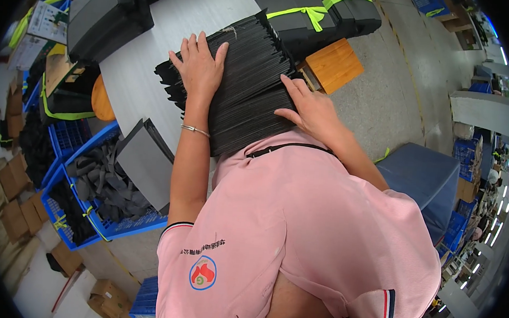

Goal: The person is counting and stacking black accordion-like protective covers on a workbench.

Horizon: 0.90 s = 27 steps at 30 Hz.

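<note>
A thick stack of thin black sheets point(251, 77), seen along its many edges, lies on the pale table in front of my body. My left hand point(200, 68) rests on the left part of the stack, palm down with the fingers spread. At the stack's right side, my right hand point(311, 109) touches the edges, its thumb and fingers stretched out and apart. The sheets stick out unevenly at the far-left corner, and a gap runs between them near my right hand. The near end of the stack meets my pink shirt.
Bundles of dark grey sheets point(108, 19) and strap-tied black bundles point(333, 15) sit on the pale tabletop point(137, 82). Flat grey pieces point(146, 164) lean beside a blue crate point(139, 228) of dark scraps. A wooden stool point(336, 65) and a blue-covered block point(419, 175) stand right.
</note>
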Motion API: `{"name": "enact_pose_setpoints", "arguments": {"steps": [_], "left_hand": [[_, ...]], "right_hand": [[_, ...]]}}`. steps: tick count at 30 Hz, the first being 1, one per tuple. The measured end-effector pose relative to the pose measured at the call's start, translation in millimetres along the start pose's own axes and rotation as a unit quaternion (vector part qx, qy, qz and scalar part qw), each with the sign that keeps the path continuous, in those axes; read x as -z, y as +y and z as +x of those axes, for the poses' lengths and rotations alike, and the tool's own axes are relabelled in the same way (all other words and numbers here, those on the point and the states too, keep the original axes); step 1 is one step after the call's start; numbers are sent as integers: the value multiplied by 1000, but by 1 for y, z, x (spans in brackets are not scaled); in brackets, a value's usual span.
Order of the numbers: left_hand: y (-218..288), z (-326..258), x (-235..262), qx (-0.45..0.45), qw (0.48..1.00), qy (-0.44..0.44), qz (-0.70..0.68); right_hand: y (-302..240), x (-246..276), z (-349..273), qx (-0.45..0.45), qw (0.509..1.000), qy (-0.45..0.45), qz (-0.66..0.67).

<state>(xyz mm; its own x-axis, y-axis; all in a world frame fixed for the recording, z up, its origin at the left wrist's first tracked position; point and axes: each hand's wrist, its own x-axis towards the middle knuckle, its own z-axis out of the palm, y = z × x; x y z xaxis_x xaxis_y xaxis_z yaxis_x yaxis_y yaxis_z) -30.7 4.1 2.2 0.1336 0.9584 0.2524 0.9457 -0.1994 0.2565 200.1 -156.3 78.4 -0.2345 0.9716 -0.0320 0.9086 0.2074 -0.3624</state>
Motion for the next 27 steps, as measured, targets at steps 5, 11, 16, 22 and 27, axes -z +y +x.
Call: {"name": "enact_pose_setpoints", "arguments": {"steps": [5, 11, 16, 22, 27], "left_hand": [[0, 0, 0, 0, 1000, 0, 2], [-1, 1, -1, -2, 1000, 6, 8], [-1, -1, -1, -8, 1000, 13, -17], [1, -1, 1, -5, 1000, 7, -23], [1, 0, 0, -3, 1000, 9, -21]], "right_hand": [[0, -13, 3, 14, 998, 35, -60], [6, -18, -1, 44, 994, 69, -76], [8, -16, 0, 41, 995, 81, -52], [9, -18, 2, 50, 993, 69, -82], [9, -22, 1, 53, 991, 75, -100]]}}
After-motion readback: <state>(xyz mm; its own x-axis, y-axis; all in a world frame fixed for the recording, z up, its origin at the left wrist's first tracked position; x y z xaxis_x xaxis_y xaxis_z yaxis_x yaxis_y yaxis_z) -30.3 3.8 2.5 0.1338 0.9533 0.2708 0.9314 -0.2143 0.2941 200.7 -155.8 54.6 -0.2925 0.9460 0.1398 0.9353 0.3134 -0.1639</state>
